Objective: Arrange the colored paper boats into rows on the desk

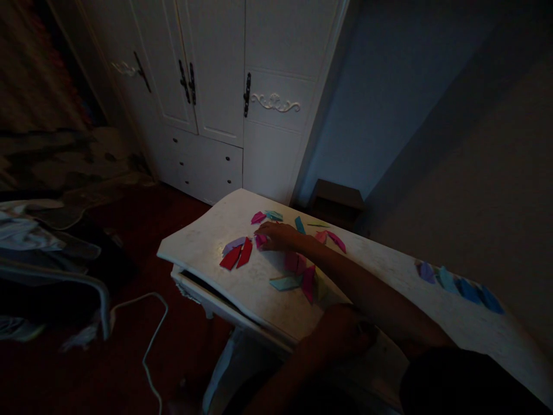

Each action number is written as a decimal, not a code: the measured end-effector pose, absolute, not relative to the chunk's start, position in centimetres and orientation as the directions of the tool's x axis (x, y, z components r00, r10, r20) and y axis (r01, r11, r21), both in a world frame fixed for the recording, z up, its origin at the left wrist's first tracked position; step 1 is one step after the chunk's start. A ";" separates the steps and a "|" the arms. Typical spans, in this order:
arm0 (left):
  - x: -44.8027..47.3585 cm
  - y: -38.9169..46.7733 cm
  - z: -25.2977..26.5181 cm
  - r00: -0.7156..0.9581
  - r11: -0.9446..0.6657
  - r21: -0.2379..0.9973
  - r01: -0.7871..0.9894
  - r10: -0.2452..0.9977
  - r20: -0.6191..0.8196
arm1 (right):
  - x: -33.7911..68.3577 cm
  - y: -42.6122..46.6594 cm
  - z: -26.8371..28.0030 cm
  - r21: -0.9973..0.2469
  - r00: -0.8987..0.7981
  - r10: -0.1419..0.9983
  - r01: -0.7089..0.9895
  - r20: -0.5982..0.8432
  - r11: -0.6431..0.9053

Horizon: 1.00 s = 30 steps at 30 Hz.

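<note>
My right hand reaches over the white table, its fingers closed on a magenta folded paper piece. Beside it lie two red folded pieces and a lilac one. Just beyond the fingers are another magenta piece and a teal one. Under my right forearm sit pink, light blue, magenta and yellowish pieces. My left hand is near the table's front edge, bent inward; deep shadow hides its fingers.
Blue and purple folded pieces form a row along the table's wall side. A teal strip and pink pieces lie beyond my forearm. A white wardrobe stands behind. A pale cable crosses the red floor at left.
</note>
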<state>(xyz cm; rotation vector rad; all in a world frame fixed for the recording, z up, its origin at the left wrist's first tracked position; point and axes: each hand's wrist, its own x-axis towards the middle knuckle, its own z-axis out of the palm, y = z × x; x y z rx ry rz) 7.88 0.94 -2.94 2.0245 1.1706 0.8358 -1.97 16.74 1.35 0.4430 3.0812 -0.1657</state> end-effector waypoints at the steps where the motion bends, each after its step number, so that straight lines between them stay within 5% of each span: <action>1: 7.9 0.9 -2.9 0.402 -0.394 0.782 0.482 0.893 0.202 | -1.9 16.7 1.4 -0.104 -0.957 0.287 0.290 -0.035 0.952; 16: 7.8 0.9 -2.9 0.425 -0.408 0.796 0.447 0.880 0.213 | 1.8 16.2 0.7 -0.157 -0.914 0.365 0.340 0.177 0.927; 23: 7.8 1.0 -2.9 0.400 -0.378 0.787 0.488 0.898 0.183 | 6.4 15.5 1.2 -0.576 -0.698 0.543 0.226 0.467 0.786; 30: 7.8 0.8 -3.0 0.384 -0.367 0.801 0.474 0.904 0.187 | 14.3 13.8 2.5 -0.935 -0.397 0.883 0.138 0.250 0.326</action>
